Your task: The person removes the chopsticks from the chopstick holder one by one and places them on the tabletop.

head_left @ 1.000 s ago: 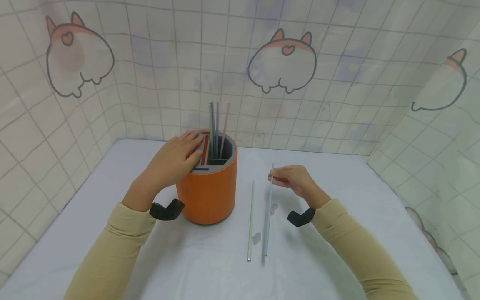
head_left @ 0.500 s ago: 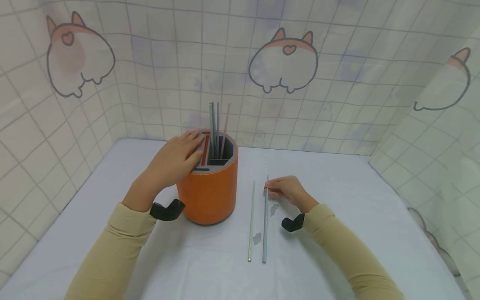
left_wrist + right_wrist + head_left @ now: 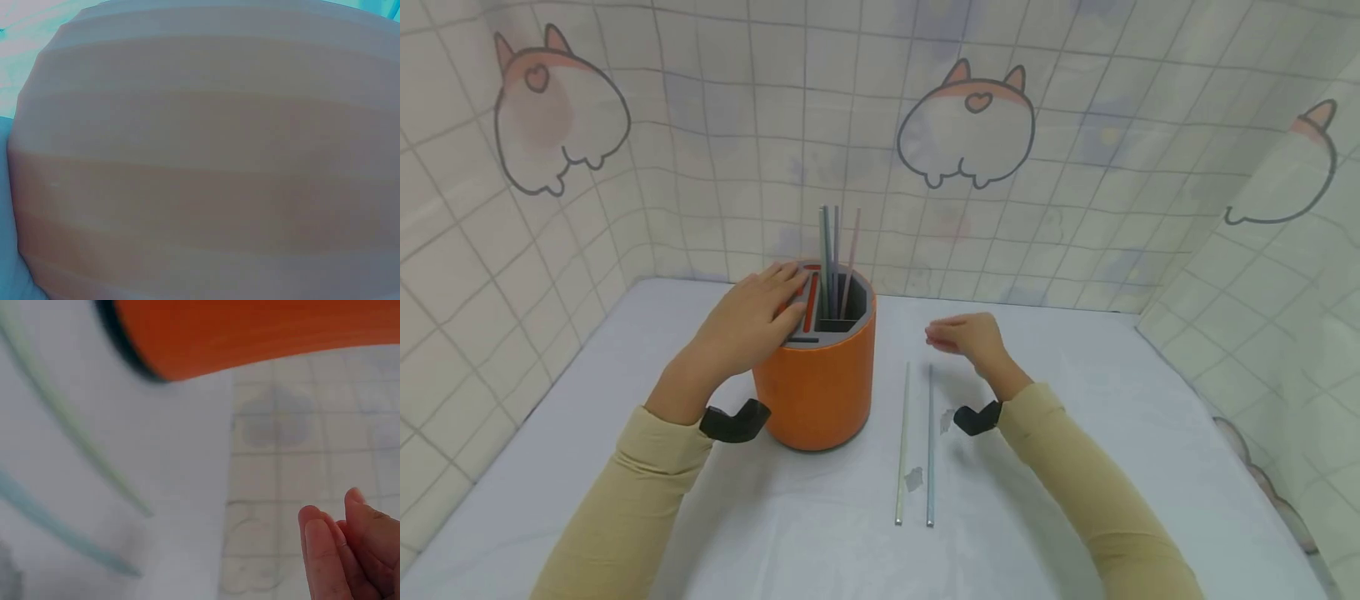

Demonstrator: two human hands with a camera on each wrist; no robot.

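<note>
Orange, cylindrical plastic holder (image 3: 816, 387) stands mid-table under my flat, relaxed left hand (image 3: 747, 321); my right hand (image 3: 966, 337) hovers empty, fingers loose, above two thin pale straws (image 3: 916, 442), probably light, slippery; I'd pinch mid-length.

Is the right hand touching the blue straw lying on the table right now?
Apart. The head view shows the right hand raised above the blue straw, with bare table visible between them.

Matt orange plastic holder (image 3: 820, 387), smooth straws (image 3: 929, 442), white cloth (image 3: 1075, 467)
</note>
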